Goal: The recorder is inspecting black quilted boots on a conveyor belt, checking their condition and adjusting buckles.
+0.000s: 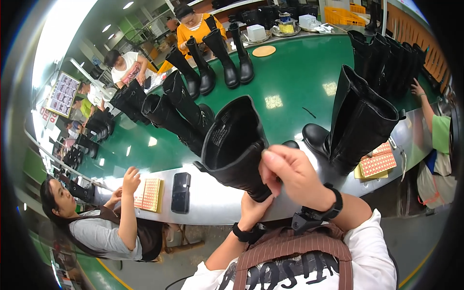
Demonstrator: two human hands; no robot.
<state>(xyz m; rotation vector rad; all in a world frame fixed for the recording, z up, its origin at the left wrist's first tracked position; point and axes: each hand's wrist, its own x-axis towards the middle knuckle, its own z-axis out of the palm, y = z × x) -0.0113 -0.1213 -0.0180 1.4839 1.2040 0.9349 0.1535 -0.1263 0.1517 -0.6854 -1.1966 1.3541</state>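
Note:
A tall black boot is tilted in front of me, its wide opening facing up and showing the dark lining with pale print. My left hand is closed round the lower part of it, the fingers partly hidden behind the leather. Beside the rim, my right hand is bent with thumb and forefinger pressed together close to the boot's side. What that pinch holds, if anything, is too small to make out. Another black boot stands upright to the right, and buckled black boots stand just left.
A steel ledge edges the green belt. On the ledge are a black phone and sticker sheets, with more stickers at right. Co-workers sit left and far; another person's hand reaches in at right near several boots.

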